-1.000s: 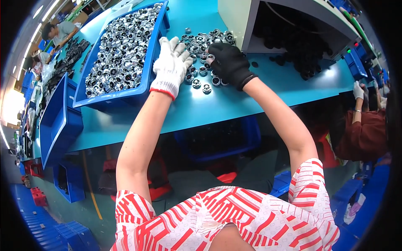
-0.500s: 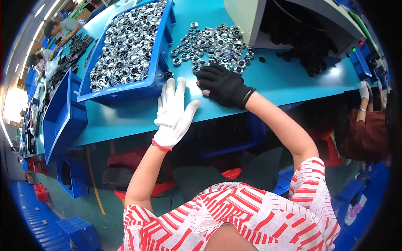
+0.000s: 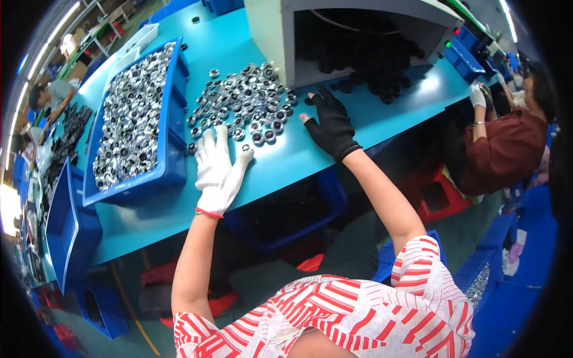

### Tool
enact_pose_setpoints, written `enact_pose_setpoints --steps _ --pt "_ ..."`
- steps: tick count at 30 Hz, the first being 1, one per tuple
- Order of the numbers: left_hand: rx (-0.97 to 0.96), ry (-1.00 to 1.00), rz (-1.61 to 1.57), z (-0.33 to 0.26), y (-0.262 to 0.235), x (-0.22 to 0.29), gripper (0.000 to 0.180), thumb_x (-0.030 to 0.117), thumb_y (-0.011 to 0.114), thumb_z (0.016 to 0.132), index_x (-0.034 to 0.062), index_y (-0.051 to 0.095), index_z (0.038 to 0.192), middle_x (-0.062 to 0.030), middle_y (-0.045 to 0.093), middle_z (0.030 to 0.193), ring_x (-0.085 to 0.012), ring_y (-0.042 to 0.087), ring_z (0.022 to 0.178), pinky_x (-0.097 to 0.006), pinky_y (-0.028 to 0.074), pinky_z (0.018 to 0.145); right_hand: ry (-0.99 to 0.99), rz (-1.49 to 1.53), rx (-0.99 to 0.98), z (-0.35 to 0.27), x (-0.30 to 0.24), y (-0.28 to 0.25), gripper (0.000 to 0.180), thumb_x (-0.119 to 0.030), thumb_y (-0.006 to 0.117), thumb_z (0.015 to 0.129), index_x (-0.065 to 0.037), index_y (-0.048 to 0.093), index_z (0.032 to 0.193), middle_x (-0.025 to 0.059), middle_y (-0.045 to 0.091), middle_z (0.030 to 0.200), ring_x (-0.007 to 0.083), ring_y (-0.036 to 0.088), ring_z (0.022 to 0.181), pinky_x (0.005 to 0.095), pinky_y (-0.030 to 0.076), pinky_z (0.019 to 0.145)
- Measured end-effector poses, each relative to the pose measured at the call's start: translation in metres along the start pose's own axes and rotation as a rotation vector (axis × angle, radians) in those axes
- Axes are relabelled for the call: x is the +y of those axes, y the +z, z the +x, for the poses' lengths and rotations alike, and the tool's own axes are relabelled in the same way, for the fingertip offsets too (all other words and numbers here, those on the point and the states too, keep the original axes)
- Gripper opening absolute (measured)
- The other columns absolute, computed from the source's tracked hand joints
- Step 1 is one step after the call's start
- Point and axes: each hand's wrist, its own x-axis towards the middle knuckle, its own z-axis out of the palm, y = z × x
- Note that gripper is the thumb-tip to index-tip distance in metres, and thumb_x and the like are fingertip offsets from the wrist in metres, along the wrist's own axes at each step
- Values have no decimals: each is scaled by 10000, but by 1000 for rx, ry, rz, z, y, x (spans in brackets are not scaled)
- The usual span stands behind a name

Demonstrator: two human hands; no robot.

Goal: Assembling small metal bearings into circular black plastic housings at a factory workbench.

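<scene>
Seemingly rigid, light and slick, the small metal rings (image 3: 248, 107) suit rim pinches; left hand (image 3: 218, 170) and right hand (image 3: 331, 122) lie splayed, empty.

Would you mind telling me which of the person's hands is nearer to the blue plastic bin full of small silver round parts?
The left. The white-gloved left hand lies flat just beside the blue plastic bin, at its near right corner. The black-gloved right hand rests farther right, beyond the loose pile of silver parts.

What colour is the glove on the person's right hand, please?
Black, with open fingertips; the head view shows the right hand flat on the turquoise table.
</scene>
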Motion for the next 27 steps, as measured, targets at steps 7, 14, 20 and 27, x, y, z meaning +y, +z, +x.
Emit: enact_pose_setpoints --steps 7,14,20,27 --pt "319 140 -216 1 2 6 633 193 710 767 -9 462 1312 -250 445 1347 -404 397 1266 -450 301 1075 77 81 -121 9 50 -14 250 -199 630 833 -96 611 1060 131 609 1085 320 576 1005 408 457 857" --pt "139 -143 -54 11 4 -10 667 361 624 848 9 392 1364 -237 378 1398 -388 334 1307 -431 268 1091 -36 8 -202 28 38 16 194 -261 584 845 -128 654 968 114 627 1010 304 596 948 430 475 818" --pt "96 -144 -121 18 8 -12 629 369 590 870 13 418 1358 -219 382 1412 -363 360 1309 -399 284 1092 -49 -144 -269 35 32 23 160 -237 572 834 -129 649 923 95 635 943 285 612 865 429 474 771" --pt "109 -122 -99 22 8 -12 600 351 611 859 29 451 1339 -204 399 1413 -351 374 1305 -385 292 1086 -13 -300 28 46 56 41 148 -194 591 777 -86 641 864 119 636 907 284 615 816 442 455 743"
